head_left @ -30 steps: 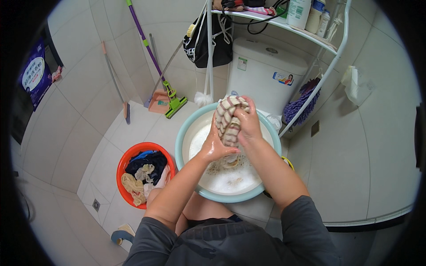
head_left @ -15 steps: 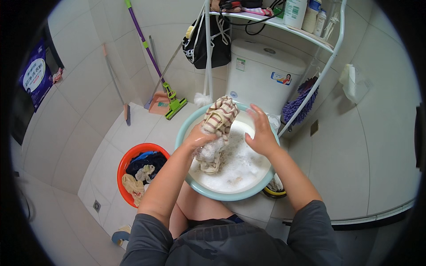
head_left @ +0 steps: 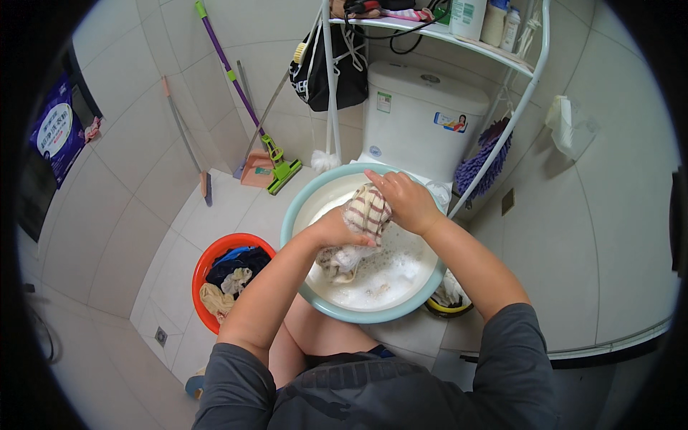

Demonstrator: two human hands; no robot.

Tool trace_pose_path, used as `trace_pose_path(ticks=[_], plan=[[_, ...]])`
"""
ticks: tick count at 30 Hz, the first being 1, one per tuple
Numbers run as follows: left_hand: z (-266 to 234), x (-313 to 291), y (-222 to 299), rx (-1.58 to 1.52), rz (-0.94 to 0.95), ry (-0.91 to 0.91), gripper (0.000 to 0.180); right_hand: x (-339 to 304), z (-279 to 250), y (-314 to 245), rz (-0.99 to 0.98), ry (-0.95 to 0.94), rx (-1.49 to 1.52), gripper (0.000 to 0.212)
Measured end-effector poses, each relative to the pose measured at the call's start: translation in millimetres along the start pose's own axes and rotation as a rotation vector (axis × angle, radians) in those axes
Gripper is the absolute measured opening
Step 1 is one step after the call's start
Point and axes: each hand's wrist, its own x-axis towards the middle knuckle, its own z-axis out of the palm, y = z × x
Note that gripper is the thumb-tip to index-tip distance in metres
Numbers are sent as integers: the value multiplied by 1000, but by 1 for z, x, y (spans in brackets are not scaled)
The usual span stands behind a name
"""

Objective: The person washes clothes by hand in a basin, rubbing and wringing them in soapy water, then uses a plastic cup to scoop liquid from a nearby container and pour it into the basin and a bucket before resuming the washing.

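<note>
Over the blue-rimmed basin [head_left: 365, 316], just 12 o'clock of centre: striped cloth [head_left: 368, 213]. Left hand [head_left: 334, 228] clamped on it at 8 o'clock; right hand [head_left: 407, 200] against it at 2, grip hidden. Slick suds [head_left: 398, 271] could cause slip, splash.

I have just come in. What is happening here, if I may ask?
A person's left hand holds a striped cloth above a basin of foamy water. The right hand is at the cloth's upper end; I cannot tell whether it grips it. The cloth's lower part hangs below the left hand, with foam around it. Left of the basin stands a red tub holding other clothes.
</note>
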Motion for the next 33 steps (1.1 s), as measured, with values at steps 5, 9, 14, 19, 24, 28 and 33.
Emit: trace_pose_path(ticks=[5, 9, 14, 19, 24, 28, 33], plan=[[11, 7, 28, 649, -415, 211, 50, -7, 17, 8, 218, -203, 91, 49], [14, 2, 10, 838, -35, 447, 33, -6, 29, 7, 343, -340, 284, 39], [12, 3, 1, 942, 183, 569, 24, -9, 21, -9, 492, -362, 692, 42], [6, 2, 6, 1012, 307, 627, 30, -23, 44, -20, 737, -184, 1289, 58], [2, -1, 7, 1043, 367, 651, 50, -19, 43, -15, 741, -141, 1292, 54], [13, -10, 16, 949, 335, 568, 74, -14, 39, -7, 786, -198, 1187, 49], [22, -11, 23, 732, 111, 528, 77, -18, 35, -1, 789, -278, 1095, 57]])
